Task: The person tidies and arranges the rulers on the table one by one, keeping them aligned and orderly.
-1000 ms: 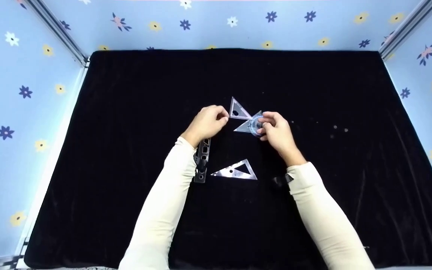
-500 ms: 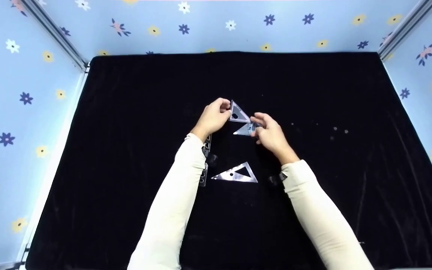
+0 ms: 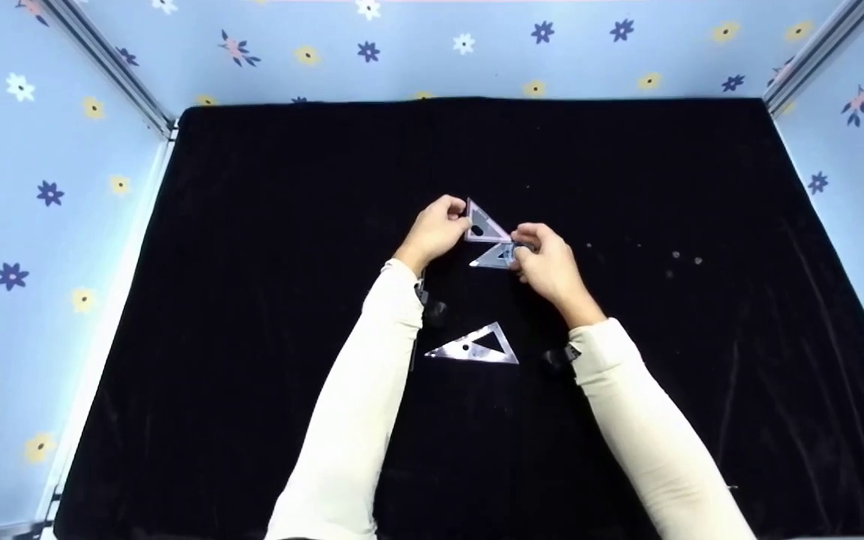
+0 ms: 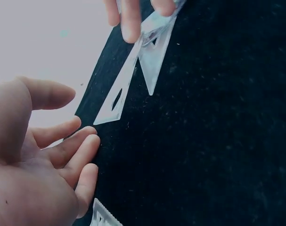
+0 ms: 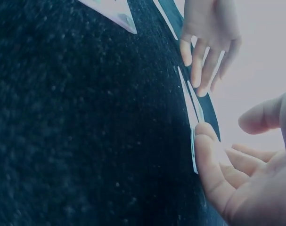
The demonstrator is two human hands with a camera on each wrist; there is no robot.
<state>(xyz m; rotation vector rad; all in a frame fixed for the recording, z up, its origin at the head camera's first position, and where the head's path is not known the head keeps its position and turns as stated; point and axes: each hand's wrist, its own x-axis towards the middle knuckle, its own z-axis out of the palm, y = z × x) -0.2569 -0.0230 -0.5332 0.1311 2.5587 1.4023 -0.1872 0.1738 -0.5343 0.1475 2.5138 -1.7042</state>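
In the head view a clear set square with pinkish edges [image 3: 488, 238] lies on the black cloth, its left side at the fingertips of my left hand [image 3: 432, 232]. A second clear set square [image 3: 484, 261] points left just below it, with a bluish protractor [image 3: 508, 256] overlapping its right part. My right hand [image 3: 550, 264] has its fingers at the protractor; its thumb stands apart from them in the right wrist view. The left wrist view has my left thumb and fingers [image 4: 84, 150] spread, beside the set square's narrow end [image 4: 115, 113].
A larger set square [image 3: 488, 357] lies nearer my body, between the forearms. My left sleeve mostly hides a stencil ruler, whose toothed end [image 4: 102, 217] shows in the left wrist view. Flowered panels [image 3: 417, 45] stand around the cloth-covered table [image 3: 664, 165].
My left hand has moved right and slightly away to the pink-edged set square, its forearm now covering the ruler. My right hand has lowered the protractor over the second set square and loosened its pinch.
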